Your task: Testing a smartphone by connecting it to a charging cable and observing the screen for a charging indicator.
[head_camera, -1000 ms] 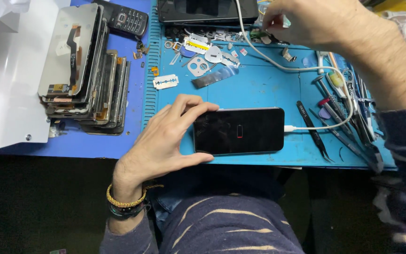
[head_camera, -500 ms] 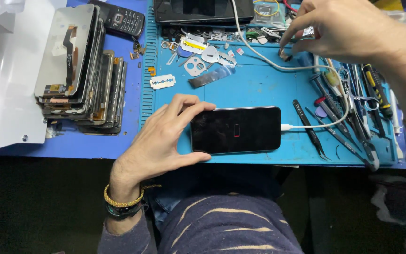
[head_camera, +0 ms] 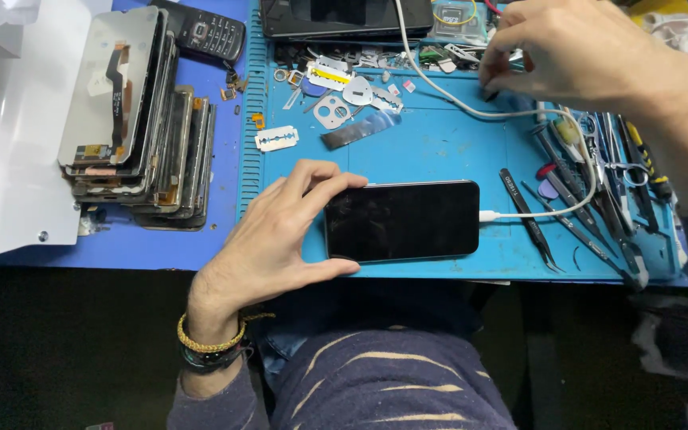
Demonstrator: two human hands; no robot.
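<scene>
A black smartphone (head_camera: 402, 220) lies face up on the blue work mat (head_camera: 439, 147), its screen dark. My left hand (head_camera: 280, 235) grips its left end between thumb and fingers. A white cable (head_camera: 519, 119) is plugged into the phone's right end and loops up the mat. My right hand (head_camera: 567, 52) hovers at the mat's far right, fingertips pinched together over small parts near the cable; what they hold is too small to make out.
A stack of phone screens (head_camera: 133, 119) sits at left beside a white sheet (head_camera: 9, 159). A black keypad phone (head_camera: 205, 32), a razor blade (head_camera: 276, 139), metal camera plates (head_camera: 336, 107) and tweezers and screwdrivers (head_camera: 591, 199) crowd the mat. A dark device (head_camera: 344, 16) lies at the far edge.
The small red mark on the phone's screen has gone and the screen is dark. My right hand has moved down from the far edge toward the cable. My left hand keeps its grip.
</scene>
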